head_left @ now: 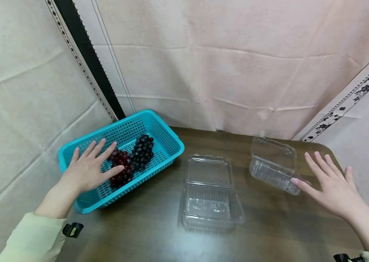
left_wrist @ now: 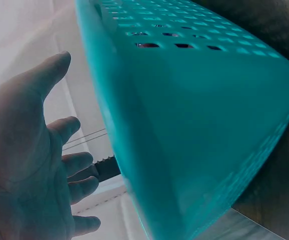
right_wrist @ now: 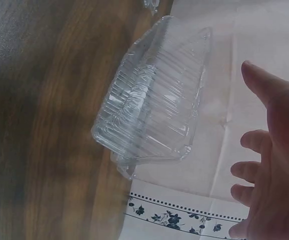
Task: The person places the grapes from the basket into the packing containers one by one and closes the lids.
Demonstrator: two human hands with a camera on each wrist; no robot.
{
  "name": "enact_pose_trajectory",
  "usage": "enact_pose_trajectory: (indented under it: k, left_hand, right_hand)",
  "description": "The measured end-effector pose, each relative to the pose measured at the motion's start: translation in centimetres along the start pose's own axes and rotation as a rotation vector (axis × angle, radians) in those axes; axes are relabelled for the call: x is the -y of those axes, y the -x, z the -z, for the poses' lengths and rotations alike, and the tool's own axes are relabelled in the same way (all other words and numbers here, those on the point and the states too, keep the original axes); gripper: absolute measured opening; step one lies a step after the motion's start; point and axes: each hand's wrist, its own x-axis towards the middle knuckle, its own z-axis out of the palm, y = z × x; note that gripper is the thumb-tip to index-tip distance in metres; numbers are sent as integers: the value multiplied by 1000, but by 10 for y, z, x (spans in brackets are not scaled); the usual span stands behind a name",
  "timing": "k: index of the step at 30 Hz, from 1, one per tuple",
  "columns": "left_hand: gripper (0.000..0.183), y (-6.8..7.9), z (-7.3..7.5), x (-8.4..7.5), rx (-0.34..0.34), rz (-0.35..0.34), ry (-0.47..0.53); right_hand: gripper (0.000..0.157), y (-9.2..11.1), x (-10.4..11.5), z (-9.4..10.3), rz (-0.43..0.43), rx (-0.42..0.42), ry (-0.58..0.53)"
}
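Observation:
My left hand [head_left: 87, 173] hovers with spread fingers over the turquoise basket [head_left: 166, 154] at the left of the table. In that basket lie a bunch of dark red grapes [head_left: 123, 173], partly hidden by the hand, and a bunch of black grapes [head_left: 143, 150]. On the right, my right hand [head_left: 331, 183] is spread out beside an open clear plastic clamshell box [head_left: 271, 173]; the right wrist view shows a gap between the fingers and this box [right_wrist: 144, 100]. Neither hand holds anything. The left wrist view shows the left palm [left_wrist: 24, 160] beside the basket's end wall [left_wrist: 184, 115].
A second clear clamshell box [head_left: 208, 203] stands open on the brown wooden table [head_left: 145, 225], between the basket and the right-hand box. Pale cloth [head_left: 230, 65] hangs behind the table and at both sides, trimmed with a patterned border [head_left: 361, 92].

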Motion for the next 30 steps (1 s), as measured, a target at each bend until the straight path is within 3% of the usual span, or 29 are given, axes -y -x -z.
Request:
enact_pose_trajectory:
  k: [11, 22, 30]
  left_hand:
    - [97, 1, 2, -4, 0, -12, 10]
    - [97, -2, 4, -6, 10, -30, 5]
    - [98, -4, 6, -9, 10, -41, -17]
  right_hand:
    - [94, 1, 11, 5, 48, -6, -67]
    - [92, 1, 40, 3, 169, -31, -209]
    - [89, 3, 61, -3, 197, -10, -289]
